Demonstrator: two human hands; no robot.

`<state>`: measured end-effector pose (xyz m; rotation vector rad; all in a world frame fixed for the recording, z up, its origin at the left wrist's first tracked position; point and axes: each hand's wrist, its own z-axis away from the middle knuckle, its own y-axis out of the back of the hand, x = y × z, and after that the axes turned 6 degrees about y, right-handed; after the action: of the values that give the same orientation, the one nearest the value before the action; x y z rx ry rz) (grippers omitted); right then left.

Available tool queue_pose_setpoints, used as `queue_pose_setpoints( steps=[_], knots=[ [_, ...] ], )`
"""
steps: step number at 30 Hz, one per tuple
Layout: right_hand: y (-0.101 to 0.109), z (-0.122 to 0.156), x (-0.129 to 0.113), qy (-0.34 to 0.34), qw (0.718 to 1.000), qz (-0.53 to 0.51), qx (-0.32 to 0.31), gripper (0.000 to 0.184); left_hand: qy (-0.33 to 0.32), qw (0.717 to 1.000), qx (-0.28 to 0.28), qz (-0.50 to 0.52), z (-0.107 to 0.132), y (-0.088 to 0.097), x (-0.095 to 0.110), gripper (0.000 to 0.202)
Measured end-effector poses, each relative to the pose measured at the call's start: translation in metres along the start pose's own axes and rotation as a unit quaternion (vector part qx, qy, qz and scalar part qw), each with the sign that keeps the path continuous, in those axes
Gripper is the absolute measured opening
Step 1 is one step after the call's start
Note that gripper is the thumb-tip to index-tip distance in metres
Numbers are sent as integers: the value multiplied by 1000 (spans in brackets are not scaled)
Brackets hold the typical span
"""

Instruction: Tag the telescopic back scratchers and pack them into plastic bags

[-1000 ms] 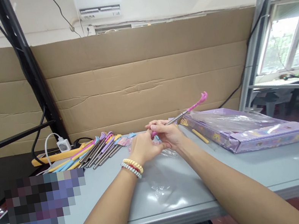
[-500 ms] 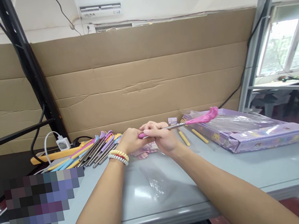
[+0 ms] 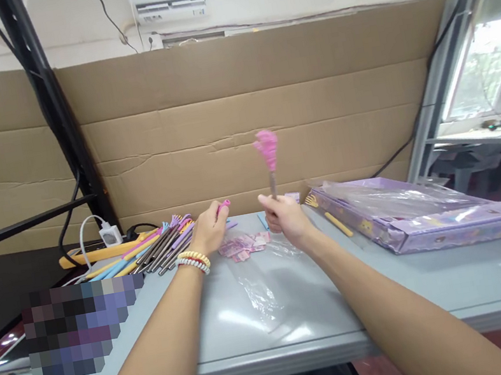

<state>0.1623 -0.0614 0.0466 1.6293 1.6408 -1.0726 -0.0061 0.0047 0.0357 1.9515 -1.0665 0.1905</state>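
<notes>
My right hand (image 3: 283,215) is closed round the metal shaft of a pink back scratcher (image 3: 268,153), which stands upright with its pink claw blurred above the hand. My left hand (image 3: 210,227) is closed on a small pink handle piece (image 3: 223,205), held apart from the shaft. Below and between both hands lie small pink labels (image 3: 246,244) and a clear plastic bag (image 3: 268,288) on the grey table (image 3: 396,297). A pile of metal-shafted scratchers with coloured ends (image 3: 159,247) lies left of my left hand.
A purple flat box (image 3: 411,217) with a plastic cover sits at the right, with yellow scratcher pieces (image 3: 334,221) beside it. A yellow power strip with a white charger (image 3: 107,238) lies at the back left. A cardboard wall (image 3: 239,125) backs the table. A black post (image 3: 57,118) stands left.
The scratcher swung from lying level to upright in my right hand. My hands separated, and my left hand now holds the pink handle piece away from the shaft.
</notes>
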Motion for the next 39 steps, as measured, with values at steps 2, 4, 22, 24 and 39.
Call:
queue_pose_setpoints(
  steps=[2,4,22,24,39],
  knots=[
    [-4,2,7,31,994,105,3,43,-35,999,-7,2,1,-3,1,30],
    [-5,5,11,78,978,194,16,42,-76,997,-8,5,2,-5,0,25],
    [-7,10,15,140,954,265,-13,42,-197,975,38,92,1,-22,5,32],
    [-8,10,16,141,953,266,-28,41,-206,975,43,78,0,-22,7,31],
    [-7,11,20,139,950,274,-49,42,7,990,137,-34,-4,-5,1,38]
  ],
)
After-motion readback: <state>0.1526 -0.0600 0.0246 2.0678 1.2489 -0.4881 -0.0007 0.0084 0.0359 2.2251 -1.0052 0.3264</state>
